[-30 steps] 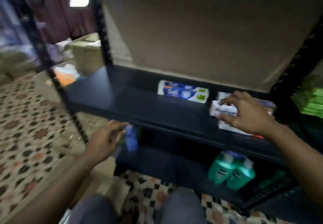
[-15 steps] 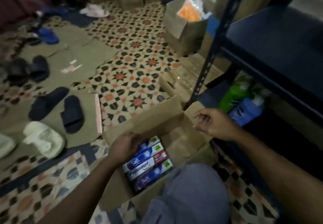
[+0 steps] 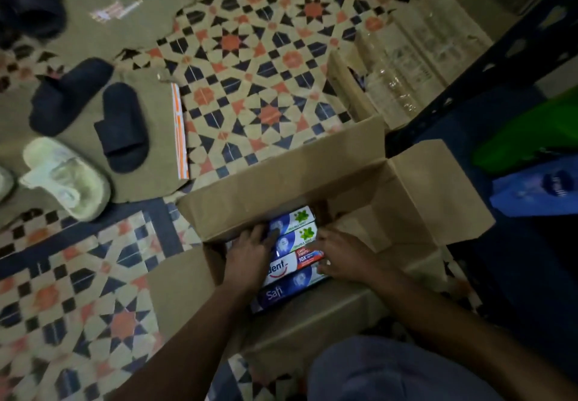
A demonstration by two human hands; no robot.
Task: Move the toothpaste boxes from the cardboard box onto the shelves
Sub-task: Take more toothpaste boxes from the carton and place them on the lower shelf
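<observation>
An open cardboard box (image 3: 281, 181) stands on the patterned floor in front of me, its flaps spread out. Inside lie several toothpaste boxes (image 3: 297, 256) side by side: two blue and white with green mint leaves, a red and white one, and a dark blue one nearest me. My left hand (image 3: 250, 255) covers their left ends with the fingers over the top two. My right hand (image 3: 342, 256) clasps their right ends, fingers curled against the red and blue boxes. The dark shelf frame (image 3: 500, 65) rises at the right.
A green bottle (image 3: 531, 134) and a blue bottle (image 3: 538, 191) stand on the low shelf at right. A carton of clear bottles (image 3: 406, 65) sits behind the box. Dark slippers (image 3: 122, 128) and a pale one (image 3: 65, 178) lie at left. My knee (image 3: 391, 369) is below.
My view swung from the shelf down to the floor box. My right hand came off the shelf and box flap and went into the box; both hands now hold the toothpaste boxes' ends.
</observation>
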